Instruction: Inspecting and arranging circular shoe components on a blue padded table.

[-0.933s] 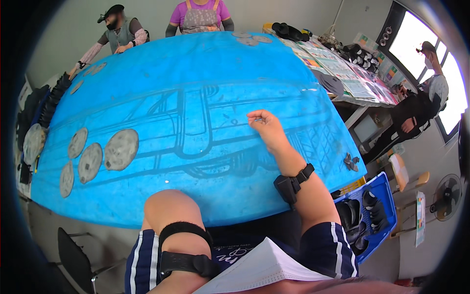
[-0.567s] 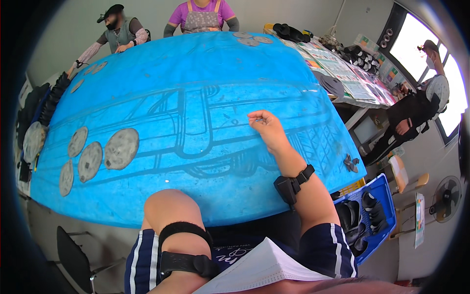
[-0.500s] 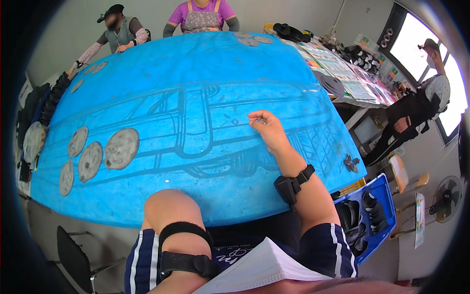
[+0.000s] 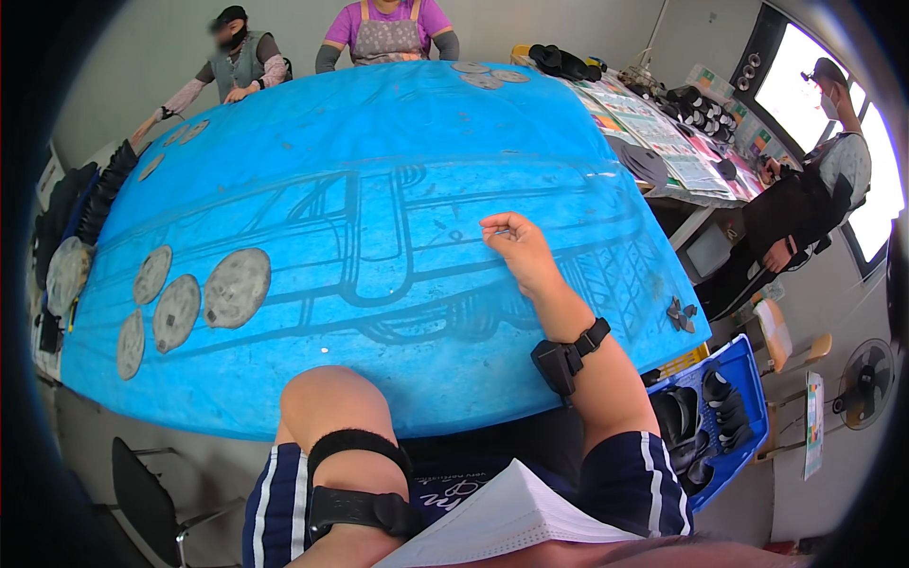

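Right hand point(image 4: 511, 241): thumb and fingers drawn in together, tips bunched, pointing to about 10 o'clock (12 = away from wearer). Dark spot at the tips; can't tell if it's something pinched. Also can't tell whether the hand touches the table point(image 4: 426, 374) or sits just above it.

Nearest to it: small dark specks point(image 4: 454, 235) at 9 o'clock, just off the fingertips. Too small to read a long axis, or to say if loose scraps or marks. That offset is the relation that matters: specks lie ahead of the tips, slightly left, nothing between.

Right hand is clearly the near one. Left hand not in view, so can't tell its state; left arm point(image 4: 336, 407) folds back with the elbow at the near edge, 8 o'clock from the right hand.

Further out: four grey discs point(image 4: 237, 289) at 8 to 9 o'clock, well apart from the hand. Biggest is nearest the hand, long axis roughly 1 to 7, though lens stretch may fake some of that. Dark pieces point(image 4: 681, 314) at 4 o'clock, on the table's right corner. Blue crate point(image 4: 755, 379) beyond them, off the table. Grey flat sheets point(image 4: 639, 161) at 2 o'clock. More discs on the far side at 12.
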Tool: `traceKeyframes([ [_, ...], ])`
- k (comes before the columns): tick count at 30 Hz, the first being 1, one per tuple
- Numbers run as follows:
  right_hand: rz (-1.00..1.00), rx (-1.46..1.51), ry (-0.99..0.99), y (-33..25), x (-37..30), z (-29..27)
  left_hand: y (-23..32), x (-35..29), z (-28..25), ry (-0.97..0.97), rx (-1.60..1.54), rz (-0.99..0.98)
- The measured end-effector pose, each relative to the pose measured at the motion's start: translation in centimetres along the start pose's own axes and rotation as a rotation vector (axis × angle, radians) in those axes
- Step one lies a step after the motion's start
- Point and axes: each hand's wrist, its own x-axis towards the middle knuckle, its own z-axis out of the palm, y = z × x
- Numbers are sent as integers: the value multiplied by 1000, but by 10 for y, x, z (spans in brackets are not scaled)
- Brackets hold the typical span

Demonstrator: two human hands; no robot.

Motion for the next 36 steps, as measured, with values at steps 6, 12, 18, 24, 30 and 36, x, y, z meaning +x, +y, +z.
traceKeyframes([
  [6,4,16,-3,0,-1,0,2,6,5,-55,227,-2],
  [12,10,12,-4,2,1,0,4,2,2,-6,76,-30],
  [18,-11,18,-6,7,2,0,7,5,6,-45,261,-79],
  [24,5,23,-15,7,2,0,2,4,3,-37,175,-19],
  [30,16,13,-17,4,1,1,-4,3,0,-34,98,6],
  [36,25,2,-16,3,0,1,-2,2,1,36,-55,32],
])
